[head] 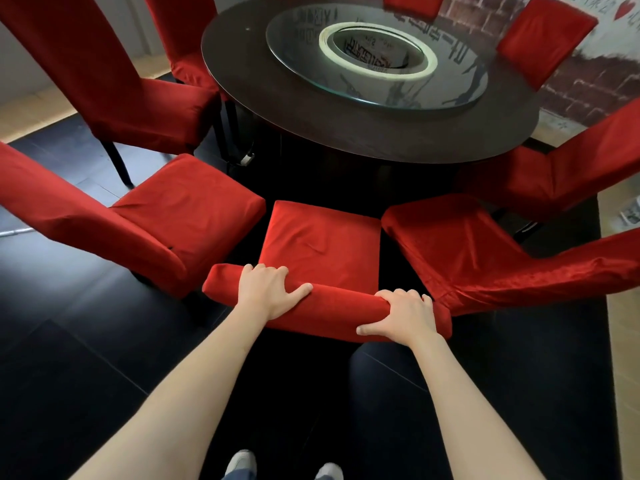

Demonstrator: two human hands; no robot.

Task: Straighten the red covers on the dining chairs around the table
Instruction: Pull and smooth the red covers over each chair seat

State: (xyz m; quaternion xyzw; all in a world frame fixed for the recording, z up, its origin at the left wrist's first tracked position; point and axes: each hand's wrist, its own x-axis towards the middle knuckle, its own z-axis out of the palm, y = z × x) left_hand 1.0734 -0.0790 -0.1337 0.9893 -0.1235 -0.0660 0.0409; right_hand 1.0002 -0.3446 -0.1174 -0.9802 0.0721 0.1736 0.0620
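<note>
**Hands on the chair top: draw the cover square before letting go**

Hands sit on the top edge of the near chair's back (pixel 332 306), seen from above and behind. The left hand (pixel 268 292) lies over the roll of red cover (pixel 322 247), fingers curled over the far side and thumb stretched along the top. The right hand (pixel 398 315) wraps the same edge further right, fingers over the front, thumb pointing left on the near face. Both grip cloth and frame together.

The seat ahead shows creases running diagonally across its middle, so the fabric probably sits slightly twisted. To do this step well, I would judge the pull should be even on both sides: draw the cover down the backrest with matched force so the top seam lands level, not skewed toward one corner. Then a flat palm sweep across the seat, back to front, should chase out the creases.

Neighbouring chairs (pixel 173 216) stand just beside this one on either side, near the round table (pixel 277 109); the right one's cover looks rumpled at its near edge and likely needs attention too.
</note>
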